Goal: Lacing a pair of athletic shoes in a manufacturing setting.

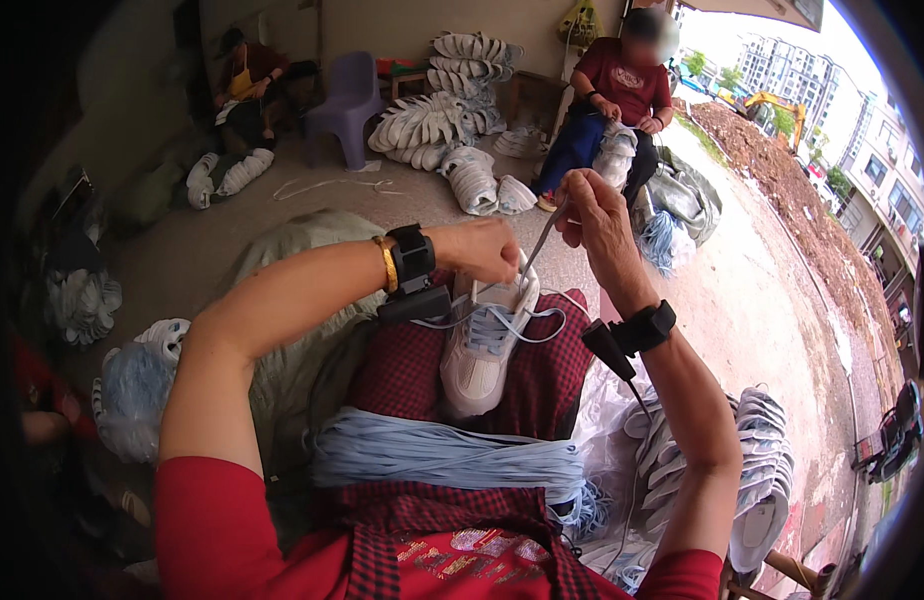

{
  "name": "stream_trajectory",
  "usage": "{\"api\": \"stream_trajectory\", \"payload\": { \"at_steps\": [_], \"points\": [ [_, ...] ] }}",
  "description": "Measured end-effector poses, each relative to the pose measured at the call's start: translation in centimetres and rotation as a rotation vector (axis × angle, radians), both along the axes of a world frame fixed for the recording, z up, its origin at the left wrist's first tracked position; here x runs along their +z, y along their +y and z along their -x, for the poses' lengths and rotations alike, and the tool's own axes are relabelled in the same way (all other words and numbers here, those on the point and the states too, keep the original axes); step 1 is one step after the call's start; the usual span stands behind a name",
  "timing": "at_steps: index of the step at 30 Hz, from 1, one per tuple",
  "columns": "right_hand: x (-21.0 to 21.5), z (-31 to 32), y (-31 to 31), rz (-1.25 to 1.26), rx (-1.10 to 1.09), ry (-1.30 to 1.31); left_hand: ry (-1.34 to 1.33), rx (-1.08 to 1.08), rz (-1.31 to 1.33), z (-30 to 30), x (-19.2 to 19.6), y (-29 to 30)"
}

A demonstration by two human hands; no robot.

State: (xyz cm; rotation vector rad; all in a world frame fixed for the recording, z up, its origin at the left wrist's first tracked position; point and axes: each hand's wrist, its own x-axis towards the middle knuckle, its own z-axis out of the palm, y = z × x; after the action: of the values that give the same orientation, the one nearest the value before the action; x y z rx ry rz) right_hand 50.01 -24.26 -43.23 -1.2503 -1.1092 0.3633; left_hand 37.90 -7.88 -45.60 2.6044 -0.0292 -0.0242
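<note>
A white and pale blue sneaker (474, 362) rests on my lap over a dark red checked apron, its toe toward me. Light blue lacing crosses its front, and a loose lace loop (547, 325) hangs out to the right. My right hand (594, 222) is raised beyond the shoe, pinching the end of a taut shoelace (544, 243) that slants down to the shoe's collar. Fingers curled, my left hand (485, 250) is closed just above the collar's left side; what it grips is hidden. A thick bundle of light blue shoelaces (442, 450) lies across my lap nearer to me.
Nested white shoes (762, 470) stand at my right, beside clear plastic. A bagged shoe bundle (137, 390) lies at left. Farther off are shoe stacks (432, 125), a purple chair (347, 105), and two seated people, the right one (622, 90) handling shoes.
</note>
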Motion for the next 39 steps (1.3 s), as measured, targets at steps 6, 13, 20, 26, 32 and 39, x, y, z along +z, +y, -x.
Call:
{"api": "stream_trajectory", "payload": {
  "at_steps": [6, 13, 20, 26, 32, 39],
  "points": [
    [0.1, -0.6, -2.8, -0.064, -0.130, -0.041, -0.168, 0.012, 0.626, 0.3, 5.5, -2.9],
    [1.2, 2.3, -1.2, -0.161, -0.102, -0.120, -0.052, 0.002, 0.692, 0.6, 3.2, -3.1],
    [-3.3, 4.8, -3.2, 0.409, -0.014, -0.272, -0.134, 0.107, 1.063, 0.4, 1.7, -2.3],
    [-5.0, 3.4, -2.6, 0.308, 0.007, 0.138, -0.333, 0.289, 1.194, 2.6, 1.0, 2.6],
    [-7.1, -2.2, -9.7, 0.281, -0.235, 0.337, -0.258, 0.516, 1.283, 10.0, -6.1, 9.9],
    [-9.3, -6.0, -15.4, 0.124, -0.558, 0.435, -0.265, 0.626, 1.076, 12.6, -9.5, 8.8]
  ]
}}
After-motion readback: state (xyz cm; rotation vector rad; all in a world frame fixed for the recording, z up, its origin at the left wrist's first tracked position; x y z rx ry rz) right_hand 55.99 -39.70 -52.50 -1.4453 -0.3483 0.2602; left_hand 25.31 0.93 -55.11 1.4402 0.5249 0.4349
